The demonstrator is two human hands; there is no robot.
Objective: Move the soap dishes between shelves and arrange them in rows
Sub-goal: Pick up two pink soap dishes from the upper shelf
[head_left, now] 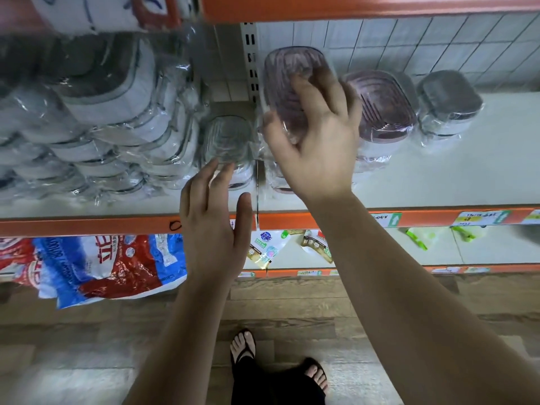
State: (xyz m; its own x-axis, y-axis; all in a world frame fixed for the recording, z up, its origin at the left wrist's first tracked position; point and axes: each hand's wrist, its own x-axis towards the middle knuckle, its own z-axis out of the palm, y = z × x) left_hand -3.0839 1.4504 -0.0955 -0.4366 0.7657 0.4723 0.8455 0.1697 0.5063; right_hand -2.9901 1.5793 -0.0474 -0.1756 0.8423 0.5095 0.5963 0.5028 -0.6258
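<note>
Clasped from above by right hand [318,147], wrapped pink soap dish [287,74] at upper centre, over shelf [438,176], likely to extend row of two dishes [385,109] at upper right; left hand [213,217] straight-fingered, holding nothing, just short of clear dish [226,138].

It was a shop. Left of the right hand's [318,147] grip on a film-wrapped soap dish [289,80], identical dishes [96,118] in clear wrap were piled high as stock. Just left of the grip stood a slotted shelving upright [251,59]. Below the grip ran an orange shelf edge [87,226] with price labels [482,218] stuck along it to the right. Lower still lay printed red-and-blue bags [96,267] and refill pouches [263,249].
</note>
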